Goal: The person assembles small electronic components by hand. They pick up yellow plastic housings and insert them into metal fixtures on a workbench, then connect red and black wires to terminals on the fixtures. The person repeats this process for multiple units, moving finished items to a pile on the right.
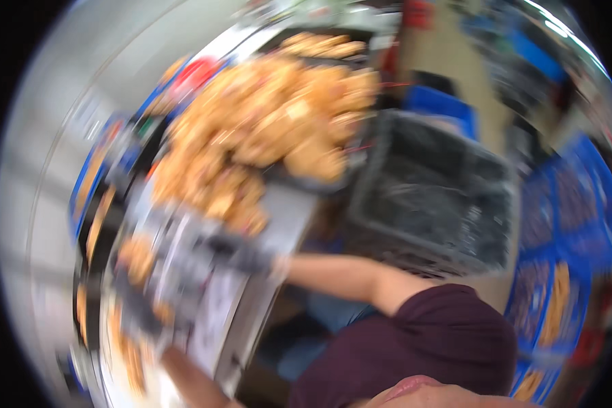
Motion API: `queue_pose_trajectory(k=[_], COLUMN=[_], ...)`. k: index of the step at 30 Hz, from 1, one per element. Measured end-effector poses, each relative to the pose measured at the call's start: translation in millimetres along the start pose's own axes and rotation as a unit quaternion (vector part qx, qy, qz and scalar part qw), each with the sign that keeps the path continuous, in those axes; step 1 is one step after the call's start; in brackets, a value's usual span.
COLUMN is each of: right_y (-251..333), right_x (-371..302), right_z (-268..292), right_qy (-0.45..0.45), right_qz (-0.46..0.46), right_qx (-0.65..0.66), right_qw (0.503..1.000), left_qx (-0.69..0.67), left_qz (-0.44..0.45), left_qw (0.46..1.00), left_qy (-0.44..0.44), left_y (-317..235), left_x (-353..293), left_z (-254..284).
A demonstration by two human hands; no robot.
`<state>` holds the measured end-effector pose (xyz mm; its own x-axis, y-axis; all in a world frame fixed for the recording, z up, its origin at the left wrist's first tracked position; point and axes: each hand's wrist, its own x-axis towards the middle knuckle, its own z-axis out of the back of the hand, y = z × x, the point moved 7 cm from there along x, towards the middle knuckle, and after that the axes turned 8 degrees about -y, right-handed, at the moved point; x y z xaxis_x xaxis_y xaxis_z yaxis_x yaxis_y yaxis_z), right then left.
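My left hand [140,303], in a dark grey glove, reaches over the left side of the work table [283,212]. Close to its fingers is a small bunch of golden-tan pieces [137,257], and more tan pieces [130,353] lie just below it. My right hand [243,253], gloved the same way, extends over the table beside a blurred grey object [181,253] whose kind I cannot make out. A large heap of golden-tan, rounded pieces [272,112] rises beyond both hands. Motion smears the fingers of both hands, so their grip does not show.
Right of the table stands a big dark plastic crate [442,194] with a grey rim. Blue crates [557,204] line the far right, and another blue crate [445,109] is behind the dark one. Trays [95,183] run along the left wall. A red item [196,73] is behind the heap.
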<state>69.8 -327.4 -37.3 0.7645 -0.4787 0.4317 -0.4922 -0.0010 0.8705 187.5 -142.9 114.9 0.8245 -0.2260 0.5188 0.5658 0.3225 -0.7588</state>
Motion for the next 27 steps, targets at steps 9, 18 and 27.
queue_pose_trajectory(k=[9, 18, 27], right_y=[22, 20, 21], right_x=[-2, 0, 0], right_z=[-16, -14, -16], right_qy=[0.020, 0.034, 0.023], right_qz=[-0.084, -0.082, -0.081], right_qx=[0.065, 0.085, 0.094], right_qw=[0.994, 0.992, 0.992], left_qx=[0.183, 0.317, 0.327], left_qz=[-0.099, 0.042, 0.035], left_qw=[0.977, 0.935, 0.921], left_qy=[-0.054, 0.152, 0.211], left_y=[-22, 13, 13], left_x=[0, -25, -25], left_z=[-54, -107, -110])
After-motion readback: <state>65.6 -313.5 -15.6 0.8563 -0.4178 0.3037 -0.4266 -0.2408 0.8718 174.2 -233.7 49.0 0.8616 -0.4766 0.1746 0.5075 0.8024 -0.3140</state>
